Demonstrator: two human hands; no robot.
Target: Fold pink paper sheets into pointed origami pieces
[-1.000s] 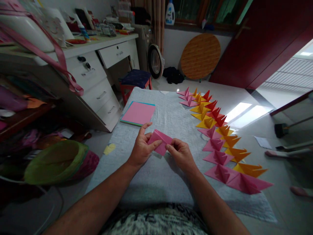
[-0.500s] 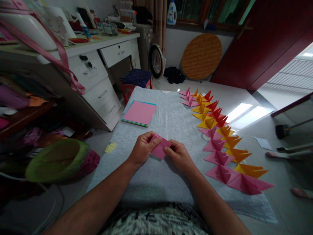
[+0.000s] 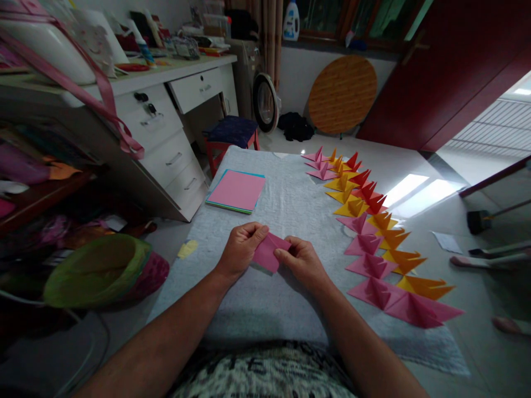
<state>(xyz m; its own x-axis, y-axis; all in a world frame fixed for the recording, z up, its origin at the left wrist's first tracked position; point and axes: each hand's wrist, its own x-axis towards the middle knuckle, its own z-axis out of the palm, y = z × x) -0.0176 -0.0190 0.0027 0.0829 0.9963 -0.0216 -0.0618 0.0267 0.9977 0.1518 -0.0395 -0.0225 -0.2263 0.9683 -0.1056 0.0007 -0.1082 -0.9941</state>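
Observation:
Between my hands is a folded piece of pink origami paper (image 3: 267, 255), held just above the cloth-covered table (image 3: 290, 210). My left hand (image 3: 241, 247) pinches its upper left side, thumb on top. At its right corner, my right hand (image 3: 305, 260) grips it between thumb and fingers. Beyond my left hand lies a stack of square paper (image 3: 237, 190), pink on top with blue and green edges below. To the right stand rows of folded paper cranes: pink ones (image 3: 372, 267), yellow ones (image 3: 352, 206) and red ones (image 3: 375, 199).
A bin with a green liner (image 3: 97, 271) stands on the floor at the left. A white desk with drawers (image 3: 166, 149) runs along the left wall. Behind the table are a stool (image 3: 232, 131), a washing machine with its door ajar (image 3: 265, 103) and a round wooden tabletop (image 3: 343, 94).
My left thumb has shifted up toward the paper's top corner, showing more of the pink surface. The paper has tilted slightly, and my right thumb has moved a little left over it.

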